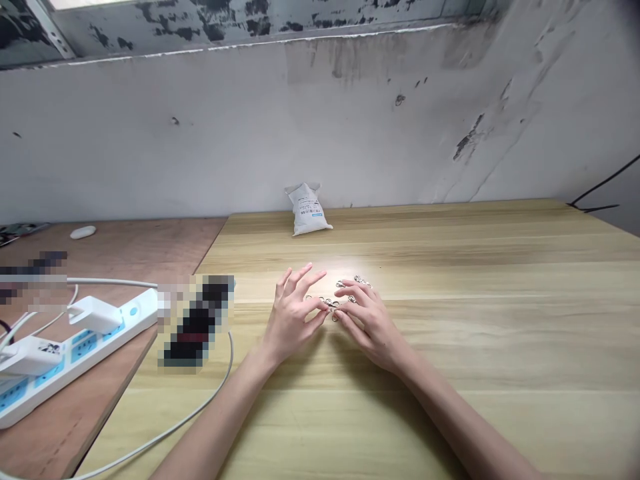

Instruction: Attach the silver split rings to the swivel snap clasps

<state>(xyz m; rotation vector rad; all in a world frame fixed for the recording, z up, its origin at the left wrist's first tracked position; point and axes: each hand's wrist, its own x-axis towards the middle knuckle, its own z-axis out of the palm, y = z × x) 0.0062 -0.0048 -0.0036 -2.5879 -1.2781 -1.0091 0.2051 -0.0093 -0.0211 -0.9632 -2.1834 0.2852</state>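
In the middle of the wooden table, my left hand (pixel 293 321) pinches a small silvery metal piece (pixel 332 307) between thumb and index finger, the other fingers raised and spread. From the other side, my right hand (pixel 371 325) grips the same piece with thumb and fingertips. It seems to have a ring or clasp shape, but is too small to make out exactly. Several similar metal rings or clasps (pixel 358 280) lie just beyond the fingers, partly hidden by my right hand.
A white plastic packet (pixel 309 211) with a label lies by the wall. On the left, a power strip (pixel 83 353) holds white plugs, and a white cable (pixel 220 387) curves across the table. A blurred-out dark device (pixel 197 323) lies beside it. A white oval object (pixel 83 232) sits farther back.
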